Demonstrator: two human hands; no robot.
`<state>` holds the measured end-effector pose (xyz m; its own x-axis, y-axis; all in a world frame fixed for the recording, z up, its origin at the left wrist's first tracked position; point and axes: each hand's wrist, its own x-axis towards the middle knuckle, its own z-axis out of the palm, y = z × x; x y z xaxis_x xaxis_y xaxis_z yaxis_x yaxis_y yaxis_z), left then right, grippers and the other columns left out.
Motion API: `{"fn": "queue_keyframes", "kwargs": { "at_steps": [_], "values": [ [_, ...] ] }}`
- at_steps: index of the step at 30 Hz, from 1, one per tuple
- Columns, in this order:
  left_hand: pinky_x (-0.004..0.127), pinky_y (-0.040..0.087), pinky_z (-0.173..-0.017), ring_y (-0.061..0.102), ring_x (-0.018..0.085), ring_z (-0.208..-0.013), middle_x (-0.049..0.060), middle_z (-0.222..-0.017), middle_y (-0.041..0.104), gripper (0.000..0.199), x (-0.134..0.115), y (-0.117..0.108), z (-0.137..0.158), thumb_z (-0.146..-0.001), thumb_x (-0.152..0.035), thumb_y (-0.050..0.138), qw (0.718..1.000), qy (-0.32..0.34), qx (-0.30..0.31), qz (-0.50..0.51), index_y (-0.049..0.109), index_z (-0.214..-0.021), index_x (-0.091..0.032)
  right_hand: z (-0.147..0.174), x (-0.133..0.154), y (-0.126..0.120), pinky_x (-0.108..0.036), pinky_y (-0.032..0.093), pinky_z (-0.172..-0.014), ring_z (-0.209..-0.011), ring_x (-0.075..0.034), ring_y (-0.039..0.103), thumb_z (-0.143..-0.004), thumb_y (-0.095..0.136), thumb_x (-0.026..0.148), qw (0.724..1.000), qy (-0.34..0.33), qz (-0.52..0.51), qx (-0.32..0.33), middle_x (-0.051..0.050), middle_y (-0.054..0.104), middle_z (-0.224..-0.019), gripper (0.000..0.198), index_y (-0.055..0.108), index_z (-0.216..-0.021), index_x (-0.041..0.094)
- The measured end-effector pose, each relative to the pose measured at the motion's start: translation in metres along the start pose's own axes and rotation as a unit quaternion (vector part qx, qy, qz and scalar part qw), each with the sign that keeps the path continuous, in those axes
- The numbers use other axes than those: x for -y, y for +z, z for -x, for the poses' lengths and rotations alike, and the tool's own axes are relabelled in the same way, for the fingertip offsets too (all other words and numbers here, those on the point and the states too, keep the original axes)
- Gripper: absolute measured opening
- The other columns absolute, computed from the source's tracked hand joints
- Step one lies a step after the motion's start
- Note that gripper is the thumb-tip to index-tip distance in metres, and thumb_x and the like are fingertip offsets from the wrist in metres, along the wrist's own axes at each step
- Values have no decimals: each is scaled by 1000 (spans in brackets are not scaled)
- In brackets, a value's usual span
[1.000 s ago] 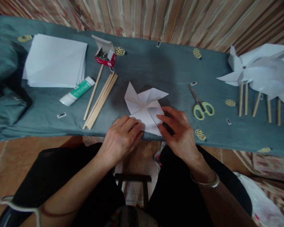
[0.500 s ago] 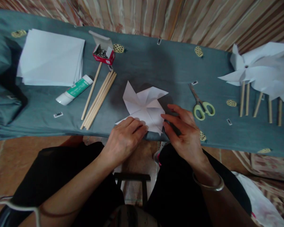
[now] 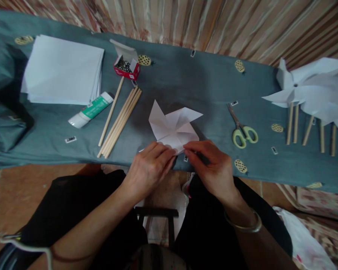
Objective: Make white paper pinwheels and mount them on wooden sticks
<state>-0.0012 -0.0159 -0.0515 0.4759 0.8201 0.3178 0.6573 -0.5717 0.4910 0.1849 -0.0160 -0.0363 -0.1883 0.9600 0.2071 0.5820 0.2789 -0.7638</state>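
- cloth [image 3: 214, 93]: spread underneath.
- pinwheel [image 3: 173, 129]: laid on it, by the front edge.
- left hand [image 3: 149, 165]: curled; pinwheel's near edge is held, the rest beyond.
- right hand [image 3: 214, 165]: thumb and forefinger closed, its near right corner pinched.

Left fingers [image 3: 156, 150] hide part of the paper pinwheel [image 3: 173, 132]; view's edge crops overlapping pinwheels [image 3: 322, 92].

Wht paper pinwheel [image 3: 172, 132] w/ pointed blades lies on cloth [image 3: 211, 93] nr edge.
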Motion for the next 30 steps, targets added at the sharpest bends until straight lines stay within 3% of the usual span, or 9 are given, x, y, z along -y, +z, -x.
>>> {"fn": "queue_keyframes", "kwargs": {
  "at_steps": [5, 10, 17, 24, 30],
  "values": [
    [30, 56, -71, 65, 16, -80, 7, -88, 68, 22, 1, 1, 4, -92, -18, 52, 999, -21, -21, 29, 56, -114, -13, -6, 0, 10, -36, 55, -78, -82, -18, 66, -89, 59, 21, 999, 10, 44, -23, -2, 73, -89, 18, 66, -105, 24],
    [31, 57, -76, 64, 17, -88, 8, -96, 70, 19, 2, -1, 5, -91, -15, 54, 997, 5, -4, 70, 61, -109, -15, -11, 0, 19, -34, 55, -78, -83, -18, 67, -89, 58, 21, 995, -5, 92, -37, -2, 73, -88, 26, 61, -115, 23],
    [33, 58, -78, 62, 18, -91, 8, -98, 68, 21, 5, 2, 8, -90, -13, 55, 998, 0, 11, 69, 64, -109, -14, -16, 0, 23, -36, 55, -79, -82, -19, 66, -91, 56, 21, 988, -41, 145, -34, -4, 73, -89, 23, 62, -113, 22],
    [32, 59, -74, 65, 18, -87, 8, -94, 70, 18, 5, 0, 1, -90, -12, 55, 996, -16, -7, 83, 66, -104, -14, -10, -1, 20, -40, 53, -88, -98, -24, 63, -89, 56, 14, 971, -111, 208, -35, -9, 71, -108, 21, 65, -107, 21],
    [32, 59, -74, 65, 19, -87, 10, -94, 70, 18, 5, -1, 0, -88, -11, 56, 996, -9, -14, 84, 66, -104, -10, -5, -2, 22, -48, 50, -93, -112, -29, 55, -89, 53, 16, 972, -87, 218, -22, -8, 59, -128, 27, 63, -110, 29]
  ]
}}
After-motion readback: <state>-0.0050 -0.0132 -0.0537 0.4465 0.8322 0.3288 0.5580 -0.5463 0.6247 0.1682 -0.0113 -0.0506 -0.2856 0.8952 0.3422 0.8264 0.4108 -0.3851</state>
